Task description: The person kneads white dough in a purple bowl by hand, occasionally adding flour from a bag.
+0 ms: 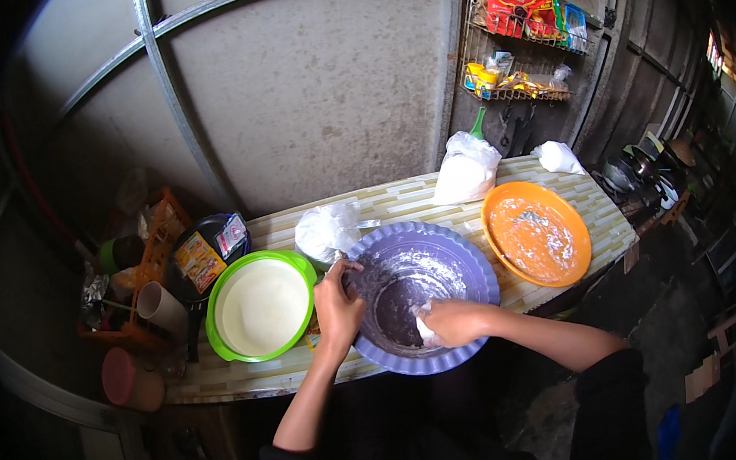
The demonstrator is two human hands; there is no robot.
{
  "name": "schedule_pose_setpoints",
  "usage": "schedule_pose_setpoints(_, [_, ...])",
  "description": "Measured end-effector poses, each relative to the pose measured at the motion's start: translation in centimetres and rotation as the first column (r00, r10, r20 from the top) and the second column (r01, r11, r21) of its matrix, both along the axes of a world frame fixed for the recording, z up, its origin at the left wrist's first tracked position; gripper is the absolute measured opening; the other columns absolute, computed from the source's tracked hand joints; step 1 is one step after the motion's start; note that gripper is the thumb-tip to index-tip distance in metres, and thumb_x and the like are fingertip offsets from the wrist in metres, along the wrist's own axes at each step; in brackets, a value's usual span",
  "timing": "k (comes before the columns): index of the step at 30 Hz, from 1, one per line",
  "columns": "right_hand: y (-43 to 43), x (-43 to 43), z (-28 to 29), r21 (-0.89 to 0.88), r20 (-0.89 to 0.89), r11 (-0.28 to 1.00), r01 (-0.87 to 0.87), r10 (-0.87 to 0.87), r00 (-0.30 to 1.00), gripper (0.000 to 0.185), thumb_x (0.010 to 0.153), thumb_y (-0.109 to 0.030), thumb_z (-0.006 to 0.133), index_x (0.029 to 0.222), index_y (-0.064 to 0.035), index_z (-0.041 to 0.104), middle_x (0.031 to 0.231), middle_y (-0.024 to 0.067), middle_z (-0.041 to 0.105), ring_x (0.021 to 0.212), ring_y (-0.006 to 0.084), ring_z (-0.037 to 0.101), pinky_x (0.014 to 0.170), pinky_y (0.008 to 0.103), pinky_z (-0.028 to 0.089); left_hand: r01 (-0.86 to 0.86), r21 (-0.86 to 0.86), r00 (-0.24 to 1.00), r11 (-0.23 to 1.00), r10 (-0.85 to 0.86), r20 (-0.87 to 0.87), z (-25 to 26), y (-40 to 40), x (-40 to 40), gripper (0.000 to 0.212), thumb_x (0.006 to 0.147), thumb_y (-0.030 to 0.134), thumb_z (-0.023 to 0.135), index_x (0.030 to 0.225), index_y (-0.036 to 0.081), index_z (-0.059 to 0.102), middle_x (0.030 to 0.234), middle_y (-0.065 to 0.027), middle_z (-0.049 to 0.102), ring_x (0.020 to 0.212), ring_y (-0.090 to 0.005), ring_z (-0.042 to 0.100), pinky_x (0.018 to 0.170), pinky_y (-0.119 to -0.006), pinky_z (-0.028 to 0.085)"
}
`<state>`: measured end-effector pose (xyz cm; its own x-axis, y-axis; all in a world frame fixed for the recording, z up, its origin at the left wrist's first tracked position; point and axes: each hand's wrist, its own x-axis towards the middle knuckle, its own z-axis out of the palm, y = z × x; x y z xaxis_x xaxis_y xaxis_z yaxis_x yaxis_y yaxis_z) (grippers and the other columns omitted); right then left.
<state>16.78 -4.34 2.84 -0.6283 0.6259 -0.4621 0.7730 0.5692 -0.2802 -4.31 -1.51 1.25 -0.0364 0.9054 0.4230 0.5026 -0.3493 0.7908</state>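
A purple basin (pixel 485 272) with a wavy rim stands at the table's front edge, its inner wall streaked with white flour. My left hand (pixel 340 300) grips its left rim, thumb and fingers curled over the edge. Down inside the basin, my right hand (pixel 450 322) is closed around a white doughy lump (pixel 425 327), mostly hidden by the fingers. Left of the basin sits a green-rimmed bowl (pixel 262 306) with a pale, smooth content. An orange tray (pixel 537 235), dusted with white powder, lies to the right.
Behind the basin are a plastic bag of white powder (pixel 328 233), a larger one (pixel 465 170) and a small one (pixel 559 157). A dark pan (pixel 204 243) with packets, an orange crate (pixel 164 233) and a lidded container (pixel 132 380) crowd the left. A wire rack (pixel 519 91) hangs on the wall.
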Motion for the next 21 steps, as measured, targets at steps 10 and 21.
schedule_pose_setpoints(10, [3.1, 0.7, -0.2, 0.173, -0.401, 0.984, 0.034, 0.039, 0.915, 0.043, 0.082, -0.017, 0.066, 0.118, 0.0007, 0.05, 0.104, 0.0224, 0.063, 0.101, 0.0361, 0.06, 0.086, 0.044, 0.047, 0.029, -0.056, 0.997, 0.998, -0.033, -0.068, 0.8, -0.1, 0.1, 0.038, 0.061, -0.012, 0.047, 0.093, 0.003, 0.061, 0.081, -0.0221, 0.062, 0.07, -0.0373, 0.061, 0.066, -0.04, 0.046])
schedule_pose_setpoints(21, [3.0, -1.8, -1.9, -0.04, -0.518, 0.919, 0.392, -0.354, 0.778, 0.053, 0.067, -0.028, 0.081, 0.104, 0.0019, 0.056, 0.082, 0.0214, 0.065, 0.082, 0.033, 0.065, 0.073, 0.039, 0.049, 0.018, 0.018, 1.0, 1.0, -0.018, 0.002, 0.5, -0.2, 0.1, 0.037, 0.06, -0.01, 0.047, 0.092, 0.003, 0.061, 0.074, -0.0222, 0.06, 0.063, -0.0389, 0.058, 0.06, -0.042, 0.045])
